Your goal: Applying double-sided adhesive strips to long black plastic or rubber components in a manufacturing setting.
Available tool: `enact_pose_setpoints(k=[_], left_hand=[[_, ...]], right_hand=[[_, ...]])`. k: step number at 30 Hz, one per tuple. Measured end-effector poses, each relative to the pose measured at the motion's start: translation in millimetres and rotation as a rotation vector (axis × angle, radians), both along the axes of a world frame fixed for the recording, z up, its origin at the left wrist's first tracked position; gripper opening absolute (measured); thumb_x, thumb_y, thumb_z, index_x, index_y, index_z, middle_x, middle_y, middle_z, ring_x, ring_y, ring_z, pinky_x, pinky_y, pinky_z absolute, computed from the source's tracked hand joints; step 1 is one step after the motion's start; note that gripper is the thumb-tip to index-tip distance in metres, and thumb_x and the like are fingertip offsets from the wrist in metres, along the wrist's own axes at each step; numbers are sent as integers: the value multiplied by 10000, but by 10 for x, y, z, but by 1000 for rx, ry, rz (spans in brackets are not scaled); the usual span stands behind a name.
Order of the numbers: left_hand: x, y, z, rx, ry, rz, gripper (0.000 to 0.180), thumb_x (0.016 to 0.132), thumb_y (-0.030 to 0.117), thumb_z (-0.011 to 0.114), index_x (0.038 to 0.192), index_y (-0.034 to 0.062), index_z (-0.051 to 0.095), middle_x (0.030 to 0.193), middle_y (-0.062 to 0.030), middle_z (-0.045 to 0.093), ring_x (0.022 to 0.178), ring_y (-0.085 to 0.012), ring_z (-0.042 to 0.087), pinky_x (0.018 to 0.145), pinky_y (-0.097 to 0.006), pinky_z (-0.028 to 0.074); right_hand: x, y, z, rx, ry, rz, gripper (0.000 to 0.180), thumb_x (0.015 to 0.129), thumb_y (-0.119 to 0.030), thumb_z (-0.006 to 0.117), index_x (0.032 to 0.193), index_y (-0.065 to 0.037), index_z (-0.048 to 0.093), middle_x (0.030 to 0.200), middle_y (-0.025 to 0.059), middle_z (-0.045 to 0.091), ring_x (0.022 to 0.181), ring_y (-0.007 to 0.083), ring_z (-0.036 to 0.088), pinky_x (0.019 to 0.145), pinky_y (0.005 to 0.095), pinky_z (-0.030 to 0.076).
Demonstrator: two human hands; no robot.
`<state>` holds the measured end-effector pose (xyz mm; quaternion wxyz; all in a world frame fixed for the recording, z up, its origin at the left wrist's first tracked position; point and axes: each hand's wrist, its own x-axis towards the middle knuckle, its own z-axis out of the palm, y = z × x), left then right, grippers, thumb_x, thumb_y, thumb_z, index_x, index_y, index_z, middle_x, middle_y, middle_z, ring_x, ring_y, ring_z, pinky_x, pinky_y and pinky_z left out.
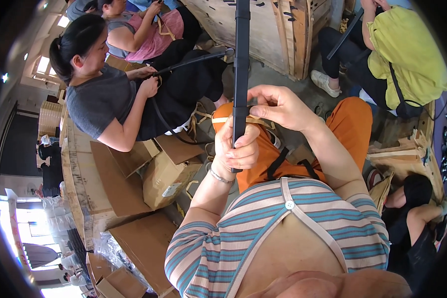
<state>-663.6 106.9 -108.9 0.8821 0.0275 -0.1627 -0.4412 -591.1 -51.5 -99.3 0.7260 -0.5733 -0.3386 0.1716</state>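
Striped top lies below the left fingers, closed around the lower part of a black bar that rises above them, while the right fingers, loosely parted, sit just beside it, contact hard to tell

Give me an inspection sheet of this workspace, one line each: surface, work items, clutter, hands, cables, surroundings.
Surface: no tabletop under the work; grey floor shows beyond the knees.
Work items: long black bar, held upright in the picture; tan strip across the orange trousers.
Clutter: opened cardboard box and clear plastic wrap at left.
Hands: left hand grips the bar's lower end; right hand beside the bar, contact unclear.
Cables: none I can make out for certain.
Surroundings: wooden crate ahead; seated co-workers, one in a yellow shirt.
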Motion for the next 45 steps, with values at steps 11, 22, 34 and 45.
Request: enact_pose_setpoints(k=[11, 22, 34, 45], left_hand=[[-96, 50, 144, 1074, -397, 814, 349, 901, 371, 508, 940, 25, 494, 708, -33, 521, 568, -82, 480, 529, -191, 398], [-154, -187, 105, 1454, -547, 1235, 220, 915, 208, 515, 974, 10, 439, 627, 5, 467, 449, -39, 410, 397, -172, 327], [-53, 123, 398, 633, -293, 874, 392, 898, 159, 499, 1192, -75, 388, 544, -34, 392, 349, -71, 323, 278, -184, 284], [-21, 229, 257, 88, -141, 484, 622, 898, 177, 496, 1381, -11, 151, 532, -45, 401, 343, -76, 336, 286, -181, 290]], right_hand=[[17, -49, -10, -85, -32, -46, 199, 812, 24, 584, 1007, 4, 617, 747, -18, 591, 688, 22, 493, 618, 190, 411], [-144, -94, 113, -289, -153, -242, 167, 769, -74, 641, 924, -15, 621, 651, 109, 574, 534, 122, 519, 512, 263, 398], [-429, -308, 374, -186, -360, -455, 203, 761, -90, 686, 688, 1, 520, 636, 66, 448, 529, 130, 416, 480, 269, 329], [-436, -314, 333, -188, -363, -438, 236, 737, -69, 710, 634, -5, 507, 609, 48, 435, 490, 113, 382, 452, 260, 290]])
